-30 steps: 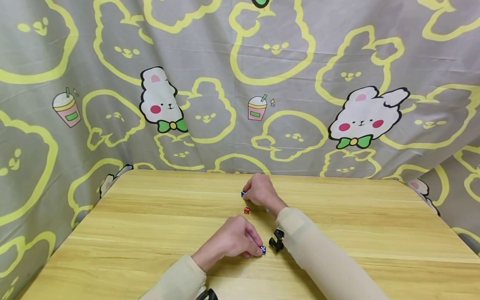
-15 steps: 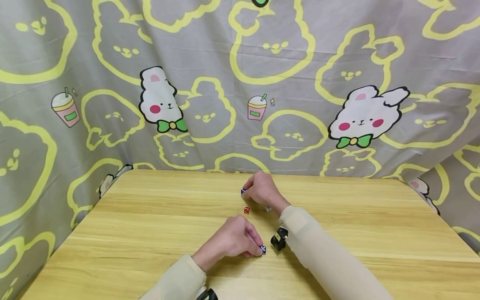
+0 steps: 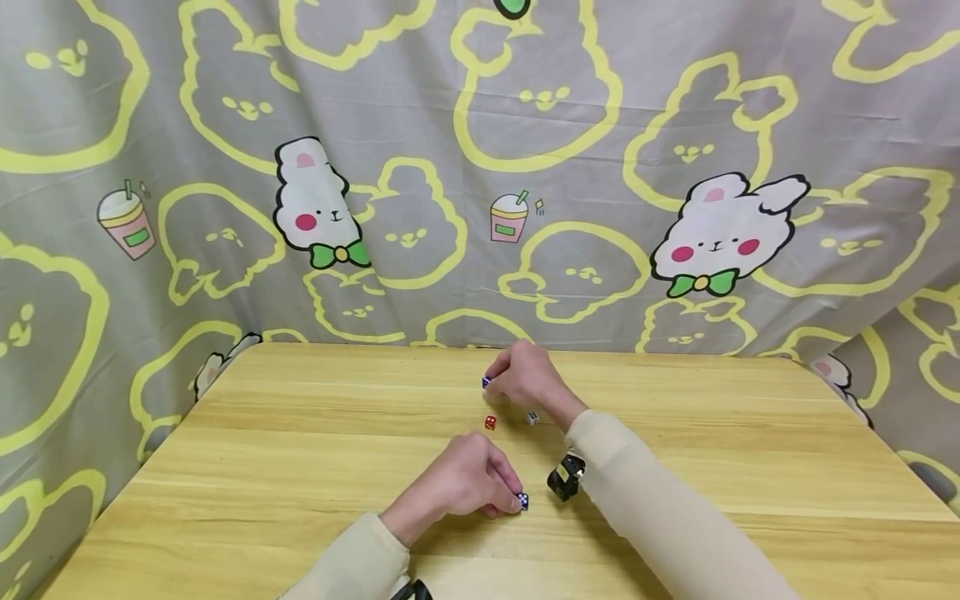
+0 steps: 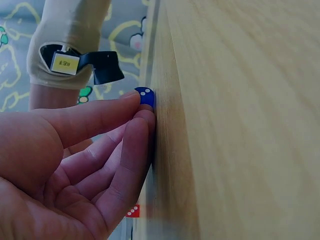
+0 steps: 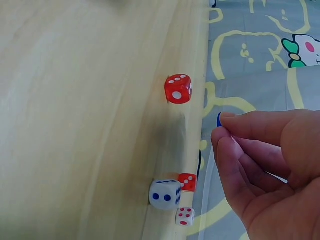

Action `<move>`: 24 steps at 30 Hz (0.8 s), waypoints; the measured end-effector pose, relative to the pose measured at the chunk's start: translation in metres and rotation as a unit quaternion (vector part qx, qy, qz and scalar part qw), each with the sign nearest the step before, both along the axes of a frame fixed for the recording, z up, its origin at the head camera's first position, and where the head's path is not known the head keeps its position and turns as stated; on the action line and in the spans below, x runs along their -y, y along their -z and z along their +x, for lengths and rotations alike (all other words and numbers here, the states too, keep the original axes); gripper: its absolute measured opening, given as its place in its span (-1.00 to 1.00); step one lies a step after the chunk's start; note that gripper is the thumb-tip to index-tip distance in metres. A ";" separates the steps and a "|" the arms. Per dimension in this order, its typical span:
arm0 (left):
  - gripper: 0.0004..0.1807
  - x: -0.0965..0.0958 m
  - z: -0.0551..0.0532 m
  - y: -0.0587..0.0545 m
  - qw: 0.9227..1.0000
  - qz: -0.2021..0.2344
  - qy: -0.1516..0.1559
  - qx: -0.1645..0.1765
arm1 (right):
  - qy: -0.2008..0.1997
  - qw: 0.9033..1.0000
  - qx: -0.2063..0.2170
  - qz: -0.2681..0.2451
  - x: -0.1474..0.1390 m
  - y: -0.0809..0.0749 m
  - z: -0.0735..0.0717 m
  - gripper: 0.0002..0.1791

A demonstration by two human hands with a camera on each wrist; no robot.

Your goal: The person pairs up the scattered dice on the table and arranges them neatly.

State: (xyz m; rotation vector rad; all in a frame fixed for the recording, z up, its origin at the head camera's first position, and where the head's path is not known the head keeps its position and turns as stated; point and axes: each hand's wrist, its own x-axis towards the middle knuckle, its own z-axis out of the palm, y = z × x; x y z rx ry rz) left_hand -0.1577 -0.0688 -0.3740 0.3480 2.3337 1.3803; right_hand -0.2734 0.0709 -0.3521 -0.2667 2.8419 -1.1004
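Note:
My left hand (image 3: 472, 479) pinches a blue die (image 3: 522, 502) with white dots between thumb and fingertips, down at the tabletop. Farther back, my right hand (image 3: 527, 375) pinches another blue die (image 3: 487, 382); in the right wrist view only a sliver of this blue die (image 5: 219, 119) shows between the fingertips, apart from the table surface. A red die (image 3: 490, 422) lies between the two hands. Beside the right wrist sits a white die (image 3: 533, 418) with dark dots. The right wrist view also shows a second red die (image 5: 187, 182) and a white die with red dots (image 5: 185, 216).
The wooden table (image 3: 300, 467) reaches back to a grey curtain (image 3: 480, 275) with yellow cartoon outlines. A black wrist-worn device (image 3: 566, 477) hangs below the right forearm, to the right of the left hand's die.
My right hand has risen slightly and shifted a little right with its blue die, leaving the white die beside the wrist in plain sight. The left hand keeps its place; the head view shifts slightly.

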 end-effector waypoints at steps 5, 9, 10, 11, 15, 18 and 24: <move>-0.85 0.000 0.000 0.000 1.000 -0.001 0.001 0.002 | -0.001 1.000 -0.002 0.007 -0.005 -0.003 0.002 -0.87; -0.85 0.000 0.000 0.000 1.000 -0.003 0.001 0.001 | -0.002 1.000 0.002 0.005 -0.010 -0.006 0.004 -0.89; -0.85 0.000 0.000 0.000 1.000 -0.003 0.001 0.001 | -0.002 1.000 0.001 0.005 -0.011 -0.006 0.005 -0.89; -0.85 0.000 0.000 -0.001 1.000 -0.003 0.001 0.001 | -0.002 1.000 0.000 0.005 -0.012 -0.007 0.005 -0.90; -0.85 -0.001 0.000 0.000 1.000 -0.001 0.000 0.001 | -0.005 1.000 -0.007 0.007 -0.016 -0.008 0.007 -0.92; -0.85 0.000 0.000 0.000 1.000 -0.002 -0.001 0.001 | -0.007 1.000 -0.010 0.009 -0.018 -0.010 0.010 -0.92; -0.85 0.000 0.000 0.001 1.000 -0.005 -0.003 0.001 | -0.010 1.000 -0.010 0.003 -0.021 -0.013 0.020 -0.91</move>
